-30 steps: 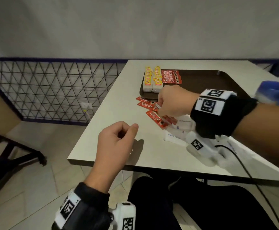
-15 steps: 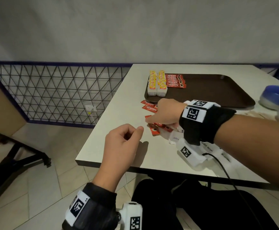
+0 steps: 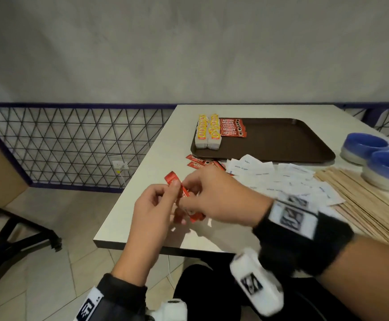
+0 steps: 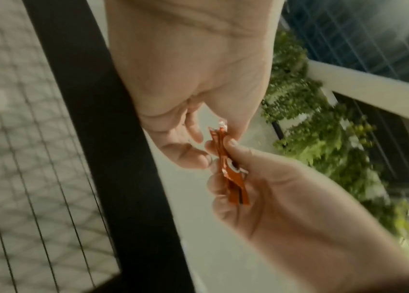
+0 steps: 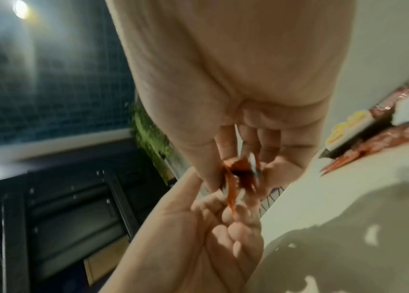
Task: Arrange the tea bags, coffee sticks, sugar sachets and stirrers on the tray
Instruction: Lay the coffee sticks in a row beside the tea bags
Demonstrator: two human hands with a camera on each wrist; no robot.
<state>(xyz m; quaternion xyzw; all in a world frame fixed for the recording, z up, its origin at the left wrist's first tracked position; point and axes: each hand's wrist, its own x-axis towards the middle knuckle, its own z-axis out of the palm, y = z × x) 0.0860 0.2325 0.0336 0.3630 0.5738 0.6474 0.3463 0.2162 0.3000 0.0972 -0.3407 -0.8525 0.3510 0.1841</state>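
Observation:
Both my hands hold a small bunch of red coffee sticks (image 3: 181, 193) above the table's near left corner. My left hand (image 3: 163, 195) pinches their upper end between thumb and fingers, and my right hand (image 3: 202, 200) grips the lower end. The sticks (image 4: 228, 164) show edge-on in the left wrist view and blurred (image 5: 236, 178) in the right wrist view. On the brown tray (image 3: 281, 140) lie yellow-tagged tea bags (image 3: 208, 132) in two rows and a row of coffee sticks (image 3: 233, 128). More red sticks (image 3: 197, 161) lie on the table before the tray.
White sugar sachets (image 3: 281, 179) are spread over the table right of my hands. Wooden stirrers (image 3: 360, 200) lie in a pile further right. Two blue bowls (image 3: 374, 158) stand at the right edge. A wire fence (image 3: 73, 144) runs left of the table.
My right hand lifted red sticks from the table and drew back toward the near edge. My left hand came up to meet it and now pinches the same sticks.

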